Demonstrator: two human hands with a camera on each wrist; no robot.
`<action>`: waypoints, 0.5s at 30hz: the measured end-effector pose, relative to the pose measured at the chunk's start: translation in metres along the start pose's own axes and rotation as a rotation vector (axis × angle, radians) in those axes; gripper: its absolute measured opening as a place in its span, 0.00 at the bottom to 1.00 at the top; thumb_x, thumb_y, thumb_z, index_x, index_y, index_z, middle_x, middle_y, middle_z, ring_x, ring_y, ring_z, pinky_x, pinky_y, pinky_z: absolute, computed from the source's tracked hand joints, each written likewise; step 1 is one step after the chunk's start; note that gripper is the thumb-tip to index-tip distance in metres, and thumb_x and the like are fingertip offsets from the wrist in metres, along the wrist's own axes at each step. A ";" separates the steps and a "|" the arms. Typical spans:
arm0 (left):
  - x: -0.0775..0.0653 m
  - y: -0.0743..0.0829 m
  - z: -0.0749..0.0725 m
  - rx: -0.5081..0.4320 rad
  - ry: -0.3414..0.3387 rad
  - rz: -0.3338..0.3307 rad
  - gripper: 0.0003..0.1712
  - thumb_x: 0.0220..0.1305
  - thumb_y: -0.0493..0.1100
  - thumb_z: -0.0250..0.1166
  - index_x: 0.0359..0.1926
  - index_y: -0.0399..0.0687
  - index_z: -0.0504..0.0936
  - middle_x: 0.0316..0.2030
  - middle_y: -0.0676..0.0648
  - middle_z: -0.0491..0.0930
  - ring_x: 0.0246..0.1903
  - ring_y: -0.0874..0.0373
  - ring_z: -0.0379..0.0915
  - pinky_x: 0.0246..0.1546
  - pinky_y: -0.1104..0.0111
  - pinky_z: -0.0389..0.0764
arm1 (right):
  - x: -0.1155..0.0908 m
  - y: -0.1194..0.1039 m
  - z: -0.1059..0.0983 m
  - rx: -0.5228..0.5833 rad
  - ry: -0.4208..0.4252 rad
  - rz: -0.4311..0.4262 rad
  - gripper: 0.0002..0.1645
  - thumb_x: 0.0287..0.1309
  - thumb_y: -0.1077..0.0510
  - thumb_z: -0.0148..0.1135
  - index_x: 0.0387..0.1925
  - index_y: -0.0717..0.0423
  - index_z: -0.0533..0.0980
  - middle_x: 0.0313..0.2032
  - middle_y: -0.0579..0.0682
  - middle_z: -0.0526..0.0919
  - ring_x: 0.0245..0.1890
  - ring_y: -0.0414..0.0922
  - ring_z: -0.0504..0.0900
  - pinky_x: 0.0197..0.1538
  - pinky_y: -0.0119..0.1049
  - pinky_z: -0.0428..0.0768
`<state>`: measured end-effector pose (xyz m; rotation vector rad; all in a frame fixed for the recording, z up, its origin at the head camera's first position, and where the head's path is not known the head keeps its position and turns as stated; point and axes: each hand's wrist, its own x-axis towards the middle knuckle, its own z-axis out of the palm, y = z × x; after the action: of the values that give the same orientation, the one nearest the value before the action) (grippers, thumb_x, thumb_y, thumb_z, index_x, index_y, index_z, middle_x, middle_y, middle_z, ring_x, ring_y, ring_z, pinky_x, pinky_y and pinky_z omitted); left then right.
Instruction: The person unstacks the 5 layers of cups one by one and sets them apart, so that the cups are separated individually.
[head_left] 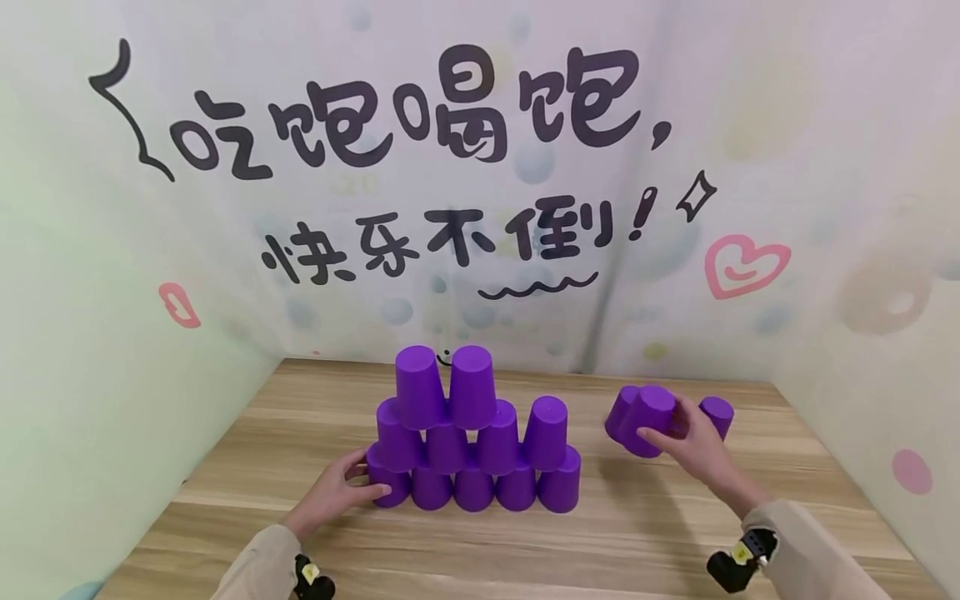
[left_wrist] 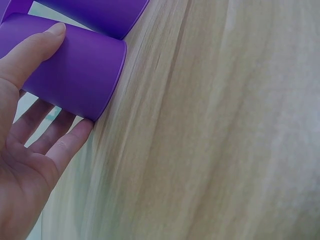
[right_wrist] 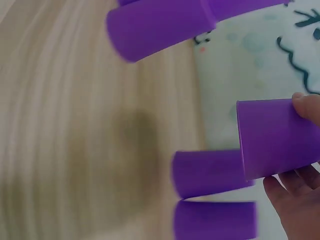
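Upside-down purple cups stand as a stepped wall on the table: several in the bottom row (head_left: 474, 492), several in the middle row (head_left: 546, 433), and two on top (head_left: 471, 387). At the wall's left end, my left hand (head_left: 337, 492) holds the outermost bottom cup (left_wrist: 70, 65), its thumb on the near side and fingers round the far side. Off to the right, my right hand (head_left: 697, 446) grips another upside-down purple cup (right_wrist: 280, 137) between thumb and fingers, raised above the table.
Further purple cups stand upside down at the back right, one cup (head_left: 621, 412) partly behind the held cup and another cup (head_left: 717, 412) beyond the right hand. A printed cloth backdrop (head_left: 480, 325) rises behind the wooden table (head_left: 525, 558), with pale walls at both sides.
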<state>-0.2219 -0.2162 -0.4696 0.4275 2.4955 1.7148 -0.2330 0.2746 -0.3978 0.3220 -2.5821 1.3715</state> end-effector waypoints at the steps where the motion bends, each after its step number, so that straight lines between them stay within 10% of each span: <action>1: 0.000 0.000 0.000 0.000 -0.001 0.000 0.37 0.48 0.38 0.68 0.58 0.30 0.63 0.52 0.31 0.68 0.49 0.38 0.66 0.47 0.58 0.74 | -0.002 0.008 0.003 -0.006 0.006 0.015 0.38 0.50 0.58 0.63 0.57 0.68 0.56 0.48 0.70 0.70 0.47 0.62 0.72 0.45 0.47 0.76; 15: 0.001 -0.002 -0.002 0.010 -0.013 0.009 0.37 0.49 0.40 0.68 0.58 0.31 0.63 0.52 0.32 0.68 0.50 0.39 0.66 0.49 0.56 0.72 | -0.011 0.057 0.037 -0.015 0.052 0.129 0.37 0.46 0.62 0.66 0.53 0.72 0.56 0.49 0.74 0.67 0.50 0.65 0.68 0.52 0.53 0.70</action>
<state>-0.2235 -0.2190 -0.4708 0.4503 2.4987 1.6978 -0.2416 0.2757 -0.4657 0.1173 -2.6086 1.3818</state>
